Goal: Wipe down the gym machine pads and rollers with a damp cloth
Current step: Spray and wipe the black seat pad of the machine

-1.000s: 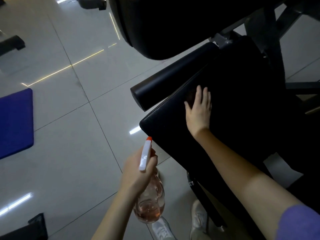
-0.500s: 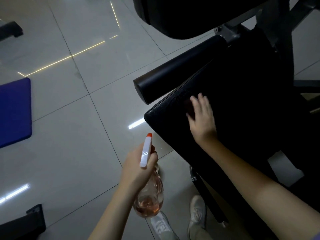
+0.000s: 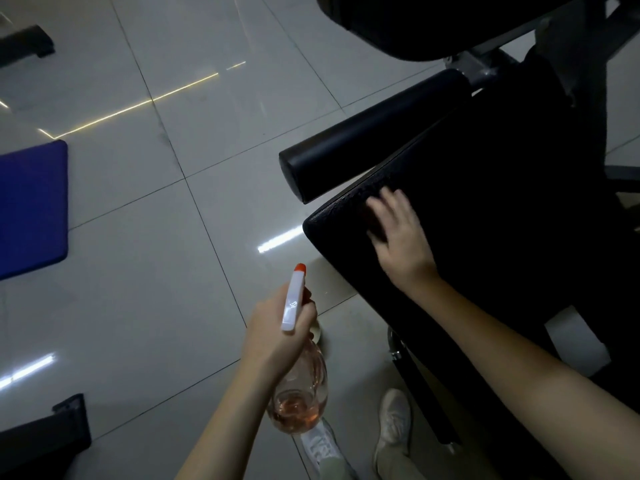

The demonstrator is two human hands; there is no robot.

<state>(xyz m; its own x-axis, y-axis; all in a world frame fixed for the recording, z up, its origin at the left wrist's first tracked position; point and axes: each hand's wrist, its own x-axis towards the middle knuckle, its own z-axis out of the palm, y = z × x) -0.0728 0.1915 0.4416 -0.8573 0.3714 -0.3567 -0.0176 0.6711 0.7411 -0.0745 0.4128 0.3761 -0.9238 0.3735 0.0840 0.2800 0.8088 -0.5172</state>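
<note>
Black textured vinyl seat pad (image 3: 502,244) of the gym machine fills the right half of the view, its rounded corner pointing left over the floor. Black cylindrical foam roller (image 3: 374,136) lies just beside the pad's upper-left edge and parallel to it, free end facing left. Too dark to tell if the two touch.

Right hand (image 3: 403,237) lies palm-down on the pad near that rounded corner, close to the edge by the roller. Fingers (image 3: 384,202) straight, spread and flat on the surface, motion-blurred. A dark patch sits under the fingertips; too dim to tell if it is a cloth.

Left hand (image 3: 277,330) is off the pad, over the floor below the corner, fingers wrapped around the neck of a clear plastic spray bottle (image 3: 301,389). The bottle has a white trigger head with an orange nozzle tip, nozzle pointing up toward the pad corner. Pinkish liquid sits in its bottom.

A second black padded cushion (image 3: 415,26) runs along the top edge, above the roller. Dark metal machine leg (image 3: 426,393) runs down below the pad's lower edge. Glossy grey tiled floor (image 3: 138,271) shows light-strip reflections. Blue mat (image 3: 31,209) lies at the left edge. White shoes (image 3: 394,420) are at bottom centre. A black base piece (image 3: 45,434) sits at the bottom-left corner.
</note>
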